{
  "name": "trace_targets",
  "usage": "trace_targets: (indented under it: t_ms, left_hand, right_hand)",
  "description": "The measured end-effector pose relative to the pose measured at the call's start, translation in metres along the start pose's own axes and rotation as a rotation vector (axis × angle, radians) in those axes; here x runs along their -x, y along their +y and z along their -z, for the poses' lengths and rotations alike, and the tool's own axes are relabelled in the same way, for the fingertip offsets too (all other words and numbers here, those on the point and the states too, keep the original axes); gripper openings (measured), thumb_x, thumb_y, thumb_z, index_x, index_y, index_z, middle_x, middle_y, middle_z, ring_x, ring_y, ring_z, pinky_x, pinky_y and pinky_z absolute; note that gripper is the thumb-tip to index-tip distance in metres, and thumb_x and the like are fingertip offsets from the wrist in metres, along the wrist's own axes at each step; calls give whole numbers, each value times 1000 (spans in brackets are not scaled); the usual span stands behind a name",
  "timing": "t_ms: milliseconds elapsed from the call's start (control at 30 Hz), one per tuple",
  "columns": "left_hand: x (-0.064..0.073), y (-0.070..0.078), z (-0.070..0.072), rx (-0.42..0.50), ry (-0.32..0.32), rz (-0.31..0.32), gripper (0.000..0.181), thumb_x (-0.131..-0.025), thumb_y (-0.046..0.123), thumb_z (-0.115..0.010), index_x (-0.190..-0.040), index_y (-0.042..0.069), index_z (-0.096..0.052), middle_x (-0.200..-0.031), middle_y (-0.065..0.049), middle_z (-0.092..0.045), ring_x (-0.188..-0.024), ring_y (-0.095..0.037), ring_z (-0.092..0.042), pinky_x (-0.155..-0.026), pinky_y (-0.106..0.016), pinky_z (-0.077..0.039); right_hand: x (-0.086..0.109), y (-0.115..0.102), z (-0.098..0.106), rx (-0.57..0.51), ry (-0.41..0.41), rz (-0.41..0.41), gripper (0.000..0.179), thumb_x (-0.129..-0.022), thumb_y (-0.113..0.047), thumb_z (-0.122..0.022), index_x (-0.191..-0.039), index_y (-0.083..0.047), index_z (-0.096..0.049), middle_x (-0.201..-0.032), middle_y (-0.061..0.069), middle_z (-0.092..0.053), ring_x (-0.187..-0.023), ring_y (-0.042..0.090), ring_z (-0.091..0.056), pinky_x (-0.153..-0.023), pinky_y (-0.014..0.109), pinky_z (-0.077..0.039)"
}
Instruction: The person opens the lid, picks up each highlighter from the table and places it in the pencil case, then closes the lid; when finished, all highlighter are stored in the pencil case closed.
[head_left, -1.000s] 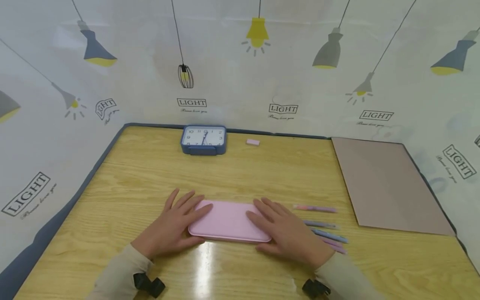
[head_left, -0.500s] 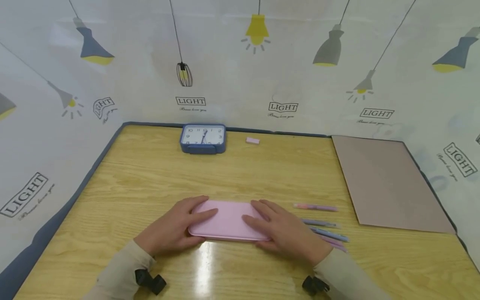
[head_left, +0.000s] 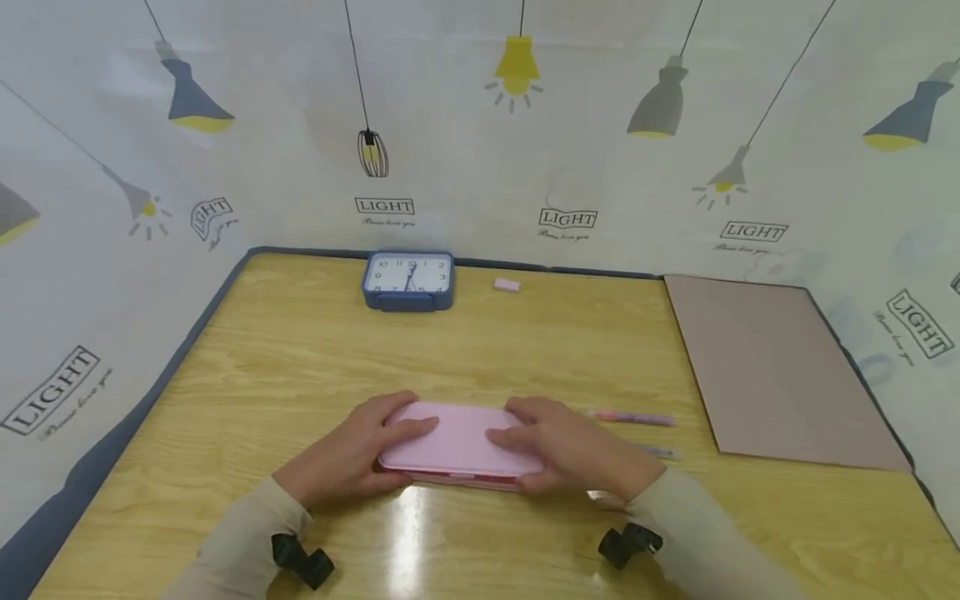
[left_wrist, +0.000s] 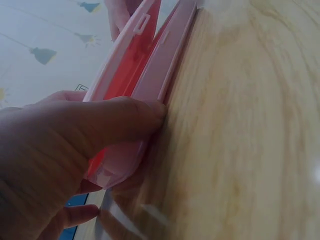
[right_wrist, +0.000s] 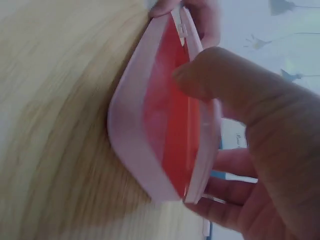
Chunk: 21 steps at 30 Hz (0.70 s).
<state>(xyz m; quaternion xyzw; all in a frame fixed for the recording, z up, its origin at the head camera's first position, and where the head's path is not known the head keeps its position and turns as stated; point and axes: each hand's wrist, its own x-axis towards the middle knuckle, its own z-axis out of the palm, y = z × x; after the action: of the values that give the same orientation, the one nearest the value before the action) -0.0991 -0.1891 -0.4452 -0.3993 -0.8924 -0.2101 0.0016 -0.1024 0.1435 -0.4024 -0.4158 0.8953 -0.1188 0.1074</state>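
A pink pencil case (head_left: pixel 461 437) lies on the table with its lid slightly raised. A red interior (right_wrist: pixel 182 127) shows through the gap in the right wrist view. My left hand (head_left: pixel 348 454) grips the left end, its thumb (left_wrist: pixel 132 117) across the front side and its forefinger over the lid. At the other end, my right hand (head_left: pixel 573 446) pinches the lid, thumb (right_wrist: pixel 205 75) at its inner edge and fingers on the outside. Beyond that hand lie a pink-and-purple pen (head_left: pixel 636 418) and a blue pen (head_left: pixel 660 452), the latter partly covered by the hand.
A blue clock (head_left: pixel 408 282) stands at the back of the wooden table (head_left: pixel 300 350). To its right lies a small pink eraser (head_left: pixel 507 285). A large brownish board (head_left: pixel 780 367) lies along the right side. Lamp-printed walls (head_left: pixel 465 125) enclose the table.
The case was closed; its lid is now lifted along the front edge. The left fingers have drawn in around the end, and the right hand has shifted, covering more pens.
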Motion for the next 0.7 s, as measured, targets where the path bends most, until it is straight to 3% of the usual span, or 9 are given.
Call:
trace_targets:
  t_ms: [133, 267, 433, 533, 700]
  left_hand:
    - [-1, 0, -2, 32, -4, 24, 77, -78, 41, -81, -146, 29, -48, -150, -18, -40, -134, -37, -43, -110, -56, -38]
    - [3, -1, -6, 137, 3, 126, 98, -74, 43, -84, -155, 30, -31, -157, -11, -30, -138, -37, -36, -111, -60, -35]
    - [12, -3, -3, 293, 76, 219, 118, -70, 38, -88, -160, 22, -12, -159, -10, -27, -142, -33, -31, -115, -62, -28]
    - [14, -5, 1, 325, 100, 223, 117, -73, 32, -87, -160, 19, -10, -158, -11, -31, -142, -29, -34, -119, -53, -26]
    - [15, -5, 1, 318, 118, 228, 121, -74, 30, -87, -160, 18, -3, -157, -11, -33, -135, -24, -49, -120, -34, -24]
  right_hand:
    - [1, 2, 3, -66, -13, -23, 62, -86, -44, -71, -143, -28, -53, -152, 18, -43, -138, 34, -43, -115, 48, -37]
    - [3, 5, 2, -160, -5, -55, 62, -85, -44, -70, -143, -28, -53, -154, 13, -42, -140, 32, -41, -116, 50, -36]
    - [6, 12, 4, -242, 51, -65, 53, -89, -42, -66, -138, -24, -59, -145, 1, -52, -134, 20, -48, -113, 44, -41]
    - [6, 16, 10, -308, 117, -95, 45, -92, -41, -65, -132, -20, -63, -132, -6, -61, -121, 12, -56, -104, 38, -49]
    - [3, 25, 18, -516, 226, -159, 36, -96, -37, -62, -124, -15, -66, -117, -4, -68, -105, 11, -64, -90, 34, -57]
